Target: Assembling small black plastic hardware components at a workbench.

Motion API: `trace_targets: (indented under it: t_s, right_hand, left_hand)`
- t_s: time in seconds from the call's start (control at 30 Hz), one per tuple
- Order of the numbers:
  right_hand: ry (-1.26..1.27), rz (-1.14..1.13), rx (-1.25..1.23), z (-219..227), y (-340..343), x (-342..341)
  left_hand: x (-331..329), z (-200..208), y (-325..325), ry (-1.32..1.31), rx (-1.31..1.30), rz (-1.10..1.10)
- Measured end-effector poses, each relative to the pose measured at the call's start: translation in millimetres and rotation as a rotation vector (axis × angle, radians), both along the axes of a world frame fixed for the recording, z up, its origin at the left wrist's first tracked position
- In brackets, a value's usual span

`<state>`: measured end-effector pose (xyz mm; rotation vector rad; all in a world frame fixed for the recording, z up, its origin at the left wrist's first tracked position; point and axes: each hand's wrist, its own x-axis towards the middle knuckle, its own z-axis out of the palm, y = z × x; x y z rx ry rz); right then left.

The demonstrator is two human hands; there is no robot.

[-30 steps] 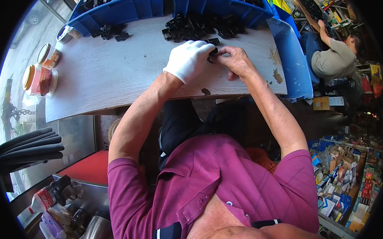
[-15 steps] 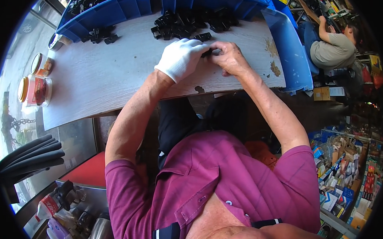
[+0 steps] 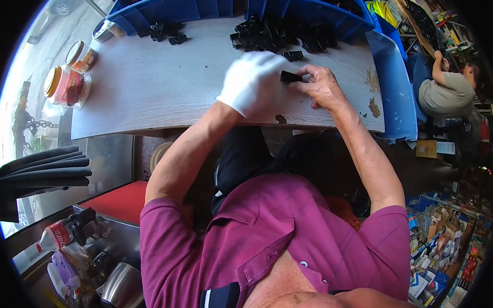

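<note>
My bare right hand [image 3: 322, 87] pinches a small black plastic part [image 3: 291, 77] between thumb and fingers, above the near side of the pale table [image 3: 162, 86]. Just left of it is my left hand [image 3: 253, 80] in a white knitted glove. Motion smears its fingers, so whether they grip anything does not show. Beyond my hands lies a heap of similar black parts [image 3: 275, 33], with a single black part [image 3: 293, 55] at its near edge. A smaller group of black parts [image 3: 159, 32] lies farther left.
Blue bins [image 3: 171, 8] holding black parts line the table's far edge. A pale blue tub [image 3: 394, 86] stands at its right end. Lidded jars [image 3: 66, 87] sit at the left end. At the right a person in a grey-green shirt [image 3: 448, 95] sits beside cluttered shelves.
The whole view has shifted, so the table appears farther right and higher. My hands have drawn apart; the left has come off the black part, which stays in my right fingers.
</note>
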<state>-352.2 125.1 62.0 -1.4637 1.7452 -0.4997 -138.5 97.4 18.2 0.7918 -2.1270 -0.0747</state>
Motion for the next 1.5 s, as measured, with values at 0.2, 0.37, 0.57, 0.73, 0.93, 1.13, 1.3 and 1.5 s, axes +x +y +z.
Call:
trace_targets:
  t_s: [0.2, 0.37, 0.57, 0.73, 0.93, 1.13, 1.3, 1.5]
  right_hand:
    - [-0.309, -0.225, -0.042, -11.7, 1.7, -36.6]
    - [-0.475, -0.648, -0.196, -10.1, -22.3, -91.6]
    - [-0.458, -0.888, -0.314, -8.4, -28.5, -127.8]
    - [-0.442, -0.513, -0.223, -9.7, -26.7, -67.1]
    - [-0.127, -0.239, -0.175, -8.1, -41.7, -10.9]
    - [0.158, -0.194, -0.163, -15.2, -50.7, -0.8]
    - [0.133, -0.223, -0.141, -11.4, -47.8, -2.7]
    - [-0.592, -0.350, 0.013, -9.8, -24.9, 0.1]
  left_hand:
    - [136.2, -6.0, -88.6, -0.008, 0.012, 0.867]
    - [166.7, -18.4, -99.1, -0.203, 0.226, 0.816]
    - [135.4, -19.8, -58.6, -0.107, 0.092, 0.551]
    - [96.6, -7.7, -19.6, -0.200, 0.066, 0.421]
    - [71.5, -4.5, -15.0, -0.219, 0.060, 0.417]
    - [56.8, -3.6, -18.4, -0.277, 0.137, 0.403]
    - [47.1, -2.4, -14.8, -0.083, 0.295, 0.371]
    - [8.5, -6.3, -11.0, 0.660, 0.771, 0.088]
